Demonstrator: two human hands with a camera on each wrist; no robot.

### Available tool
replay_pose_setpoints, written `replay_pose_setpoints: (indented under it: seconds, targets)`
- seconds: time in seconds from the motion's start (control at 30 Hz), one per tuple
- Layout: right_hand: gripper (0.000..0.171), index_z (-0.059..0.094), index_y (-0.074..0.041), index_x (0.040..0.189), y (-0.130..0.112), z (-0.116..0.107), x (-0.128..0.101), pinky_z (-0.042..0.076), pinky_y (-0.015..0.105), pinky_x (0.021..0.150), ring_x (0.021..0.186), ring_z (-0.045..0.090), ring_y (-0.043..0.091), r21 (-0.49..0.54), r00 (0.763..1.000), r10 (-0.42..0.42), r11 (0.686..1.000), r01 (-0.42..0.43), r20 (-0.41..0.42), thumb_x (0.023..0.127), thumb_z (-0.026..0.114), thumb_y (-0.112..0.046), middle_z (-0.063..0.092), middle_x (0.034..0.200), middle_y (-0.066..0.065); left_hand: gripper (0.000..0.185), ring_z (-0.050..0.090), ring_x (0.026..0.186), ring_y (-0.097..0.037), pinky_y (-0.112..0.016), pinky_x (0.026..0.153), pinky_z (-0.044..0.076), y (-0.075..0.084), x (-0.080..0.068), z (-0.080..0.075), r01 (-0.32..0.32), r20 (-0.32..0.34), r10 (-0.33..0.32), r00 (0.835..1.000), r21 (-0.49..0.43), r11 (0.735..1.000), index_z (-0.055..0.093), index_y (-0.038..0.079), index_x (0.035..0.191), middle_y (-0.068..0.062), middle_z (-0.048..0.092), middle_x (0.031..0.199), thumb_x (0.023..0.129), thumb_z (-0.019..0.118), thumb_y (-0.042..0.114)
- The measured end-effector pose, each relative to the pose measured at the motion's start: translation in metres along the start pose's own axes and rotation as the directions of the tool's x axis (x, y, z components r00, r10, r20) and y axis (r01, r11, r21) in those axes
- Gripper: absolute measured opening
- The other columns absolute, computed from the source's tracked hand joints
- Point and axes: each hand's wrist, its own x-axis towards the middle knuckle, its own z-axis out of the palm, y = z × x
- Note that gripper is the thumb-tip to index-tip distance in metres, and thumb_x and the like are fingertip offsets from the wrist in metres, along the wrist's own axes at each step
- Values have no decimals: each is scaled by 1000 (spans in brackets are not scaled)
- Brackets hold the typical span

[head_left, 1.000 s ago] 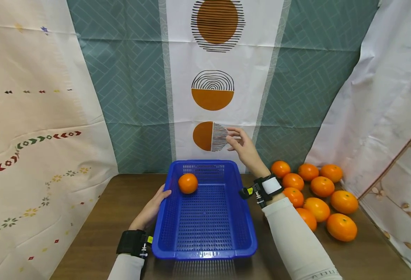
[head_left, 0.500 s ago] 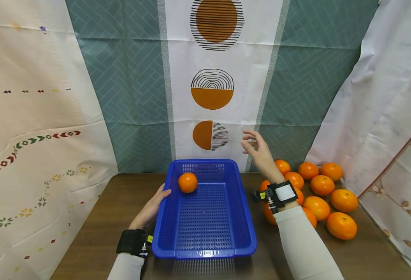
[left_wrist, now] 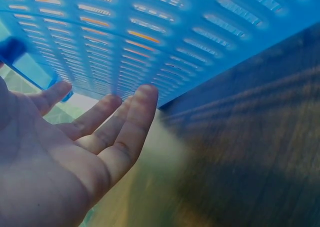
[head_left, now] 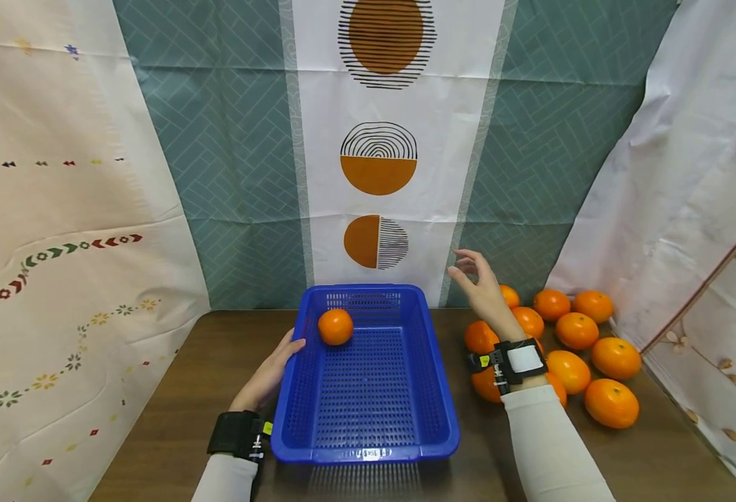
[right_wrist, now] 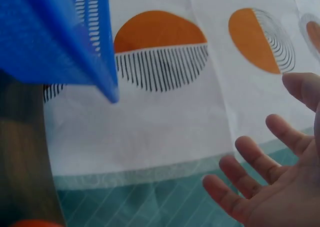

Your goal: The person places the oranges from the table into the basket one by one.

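Observation:
My left hand [head_left: 272, 373] holds the left side of a blue plastic basket [head_left: 365, 454], its thumb over the rim. In the left wrist view, the fingers [left_wrist: 135, 122] lie by the slotted basket wall [left_wrist: 165, 34]. One orange [head_left: 335, 327] sits inside the basket at the back left. My right hand [head_left: 484, 291] is raised at the basket's back right, fingers loosely bent and holding nothing. It is nearest to a group of oranges [head_left: 577, 331], and its wrist and forearm hide some of them. The right wrist view shows that hand [right_wrist: 265, 182] with its fingers spread.
A brown wooden table [head_left: 173, 404] lies under everything. Behind it hangs a green and white patterned cloth [head_left: 242, 174]. Pale cloths hang at the left [head_left: 73, 279] and right [head_left: 688, 230]. The oranges spread over the table's right side.
My right hand has moved right and slightly down, away from the basket and toward the oranges. The left hand, the basket and the orange in it have stayed almost still.

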Motion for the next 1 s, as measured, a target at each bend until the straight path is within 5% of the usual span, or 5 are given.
replay_pose_setpoints:
  seconds: [0.3, 0.57, 0.8, 1.0]
  targets:
    - [60, 37, 2, 154, 16, -5, -5, 34, 66, 111, 134, 37, 53, -162, 988, 131, 980, -117, 81, 109, 56, -32, 37, 146, 34, 65, 50, 134, -45, -45, 100, 53, 1, -5, -5, -13, 5, 13, 1000, -13, 1000, 5, 26, 168, -26, 32, 163, 113, 38, 41]
    - [61, 39, 9, 151, 27, -10, -8, 35, 67, 110, 135, 36, 55, -316, 965, 195, 940, -132, 178, 107, 58, -29, 34, 146, 42, 64, 50, 135, -48, -51, 102, 52, 1, -5, -8, -17, -6, 17, 1000, 15, 1000, 6, 26, 168, -27, 31, 163, 114, 37, 42]
    - [67, 38, 13, 149, 34, -17, -11, 34, 71, 109, 137, 32, 63, -476, 883, 304, 873, -109, 356, 105, 61, -32, 30, 147, 49, 64, 45, 140, -45, -48, 105, 49, 1, -5, -8, 9, 2, -9, 1000, -51, 999, 7, 33, 167, -20, 29, 166, 112, 39, 44]
    - [66, 43, 6, 149, 36, -18, -17, 38, 67, 108, 133, 42, 55, -522, 815, 375, 846, -106, 441, 102, 64, -35, 36, 148, 43, 64, 46, 139, -45, -48, 104, 50, 1, -5, -9, 8, -3, -8, 1000, -53, 999, 8, 33, 167, -20, 30, 165, 112, 39, 44]
